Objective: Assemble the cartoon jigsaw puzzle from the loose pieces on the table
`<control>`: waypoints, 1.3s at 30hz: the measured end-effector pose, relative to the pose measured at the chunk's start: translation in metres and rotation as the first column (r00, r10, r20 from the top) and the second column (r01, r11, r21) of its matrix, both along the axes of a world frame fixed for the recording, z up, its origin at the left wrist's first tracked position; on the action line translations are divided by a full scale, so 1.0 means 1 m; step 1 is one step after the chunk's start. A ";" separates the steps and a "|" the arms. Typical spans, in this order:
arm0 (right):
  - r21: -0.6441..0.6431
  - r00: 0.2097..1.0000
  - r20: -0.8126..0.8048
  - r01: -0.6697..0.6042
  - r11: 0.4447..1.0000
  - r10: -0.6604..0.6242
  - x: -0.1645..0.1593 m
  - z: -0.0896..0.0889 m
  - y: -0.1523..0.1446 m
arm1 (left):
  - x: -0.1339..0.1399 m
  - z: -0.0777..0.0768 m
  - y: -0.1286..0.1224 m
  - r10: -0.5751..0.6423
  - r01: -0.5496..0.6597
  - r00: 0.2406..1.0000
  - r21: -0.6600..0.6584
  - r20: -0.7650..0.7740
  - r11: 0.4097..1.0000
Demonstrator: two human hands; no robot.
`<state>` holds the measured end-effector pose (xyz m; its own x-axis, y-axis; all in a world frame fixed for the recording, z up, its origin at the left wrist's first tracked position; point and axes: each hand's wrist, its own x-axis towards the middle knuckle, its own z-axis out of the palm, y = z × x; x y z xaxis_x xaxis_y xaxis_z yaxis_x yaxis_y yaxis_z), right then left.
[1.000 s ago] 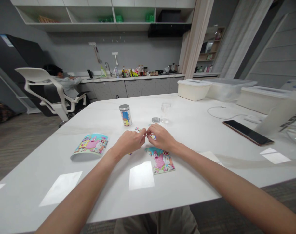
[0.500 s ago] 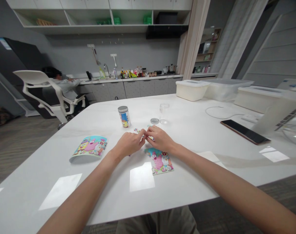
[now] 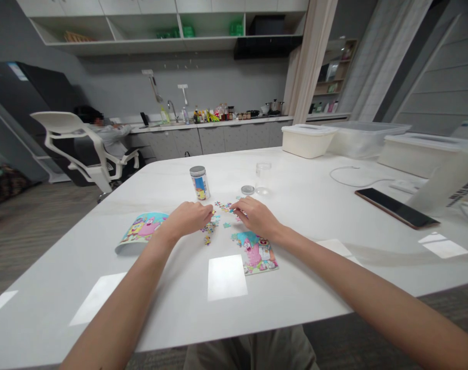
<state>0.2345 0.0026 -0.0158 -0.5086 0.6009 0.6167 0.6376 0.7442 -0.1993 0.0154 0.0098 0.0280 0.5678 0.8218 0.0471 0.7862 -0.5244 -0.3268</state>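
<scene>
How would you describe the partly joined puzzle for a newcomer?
Find the white table, then the right hand. Just nearer the camera lies the puzzle. Unlike the curved picture sheet and loose pieces, it's one flat block with a jagged edge.

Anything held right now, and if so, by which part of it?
Can't be told. The left hand and right hand are both at the loose puzzle pieces; any piece in either grip is too small or hidden to make out.
</scene>
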 end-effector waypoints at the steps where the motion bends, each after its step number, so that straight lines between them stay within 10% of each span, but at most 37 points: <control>1: -0.014 1.000 -0.005 0.010 1.000 -0.010 0.000 0.000 -0.001 | -0.006 0.001 0.003 0.017 -0.017 1.000 -0.031 -0.011 0.999; 17: -0.203 0.962 -0.008 0.266 0.942 -0.274 0.032 0.007 0.017 | -0.029 0.009 0.009 0.171 -0.131 0.980 -0.313 0.104 0.941; 30: -0.230 0.987 0.030 0.159 0.960 -0.156 0.019 0.007 0.003 | 0.017 -0.009 -0.010 -0.139 0.129 0.982 0.077 0.129 0.989; 39: -0.443 0.945 -0.324 -0.120 0.888 -0.034 0.007 0.001 0.002 | 0.039 -0.023 -0.022 -0.175 0.164 0.978 0.099 0.111 0.981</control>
